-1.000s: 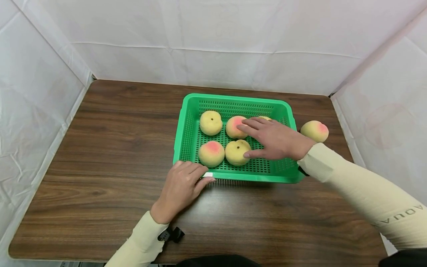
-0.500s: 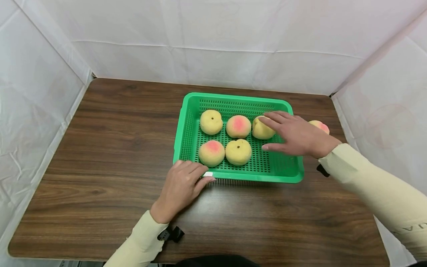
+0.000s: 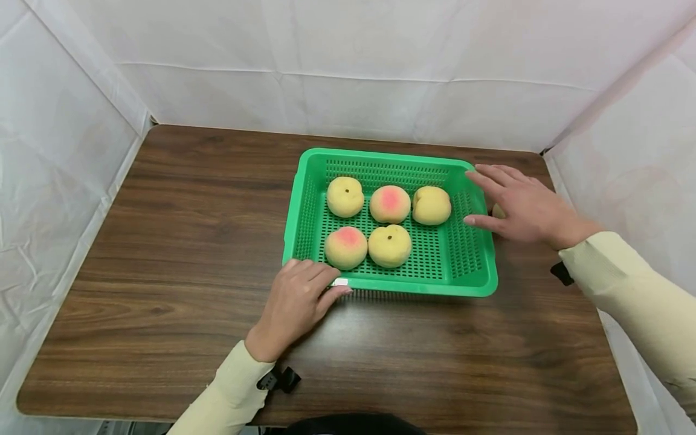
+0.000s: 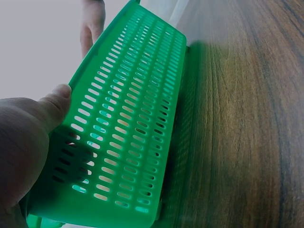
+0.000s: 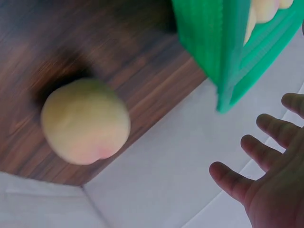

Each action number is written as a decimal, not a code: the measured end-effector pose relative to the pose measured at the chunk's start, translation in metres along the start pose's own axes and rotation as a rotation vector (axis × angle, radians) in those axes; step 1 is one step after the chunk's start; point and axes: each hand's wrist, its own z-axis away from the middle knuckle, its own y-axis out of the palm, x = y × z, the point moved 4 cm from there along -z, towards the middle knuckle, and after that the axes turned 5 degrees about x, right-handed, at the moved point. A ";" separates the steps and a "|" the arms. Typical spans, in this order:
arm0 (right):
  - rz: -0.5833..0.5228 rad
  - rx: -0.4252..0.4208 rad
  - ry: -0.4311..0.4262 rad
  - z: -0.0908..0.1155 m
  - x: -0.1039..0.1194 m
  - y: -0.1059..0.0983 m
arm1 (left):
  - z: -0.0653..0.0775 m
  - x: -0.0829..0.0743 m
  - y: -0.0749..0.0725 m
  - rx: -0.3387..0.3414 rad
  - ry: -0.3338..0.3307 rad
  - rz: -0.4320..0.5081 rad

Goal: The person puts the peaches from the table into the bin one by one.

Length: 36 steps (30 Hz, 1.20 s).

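A green plastic basket (image 3: 413,286) with slotted walls holds several yellow and pink peaches, one of them a pink-topped peach (image 3: 389,204) in the back row. At the basket's near-left corner my left hand (image 3: 296,302) grips the rim, its thumb (image 4: 58,100) outside the wall in the left wrist view. My right hand (image 3: 530,205) hovers over the basket's right rim with fingers spread, holding nothing. Beneath it a loose peach (image 5: 85,121) sits on the table, mostly hidden by the hand in the head view.
The brown wooden table (image 3: 179,241) extends to both sides of the basket. White sheeting (image 3: 348,72) closes off the back and both sides. Each wrist wears a small black camera, such as the left wrist's camera (image 3: 280,380).
My right hand has moved right, from above the peaches in the basket to over the loose peach, uncovering the back-right peach. The left hand has stayed on the rim.
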 end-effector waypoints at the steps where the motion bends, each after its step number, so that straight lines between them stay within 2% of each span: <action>1: -0.008 -0.008 0.009 0.001 -0.005 0.000 | 0.000 0.000 0.000 -0.002 0.001 0.001; 11: -0.087 0.031 0.127 0.001 -0.047 0.007 | 0.000 0.001 0.001 0.015 -0.007 -0.004; 22: -0.112 0.086 0.210 0.004 -0.089 0.011 | 0.000 0.000 0.001 0.002 -0.005 -0.003; 29: -0.162 0.081 0.264 0.005 -0.117 0.016 | -0.001 -0.001 0.001 -0.002 0.001 -0.006; 36: -0.223 0.110 0.304 0.002 -0.133 0.029 | 0.000 -0.001 0.000 0.003 0.000 -0.002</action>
